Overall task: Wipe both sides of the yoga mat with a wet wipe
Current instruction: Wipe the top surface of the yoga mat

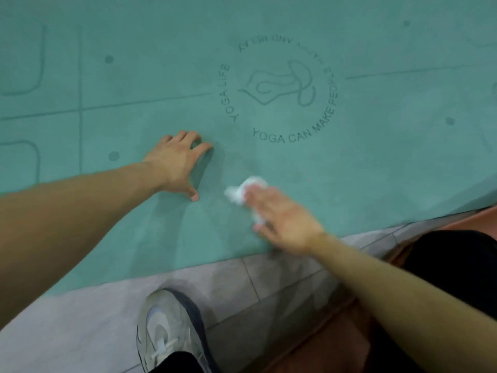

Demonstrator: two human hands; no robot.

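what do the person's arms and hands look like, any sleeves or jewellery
Both forearms are bare, with no sleeves reaching into view. The left hand shows no ring, watch, bracelet or glove. The right hand is motion-blurred, but nothing worn is visible on it or its wrist either.

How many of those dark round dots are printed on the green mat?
4 on the yoga mat: upper left, lower left by the left hand, upper right, right. More may lie outside the view.
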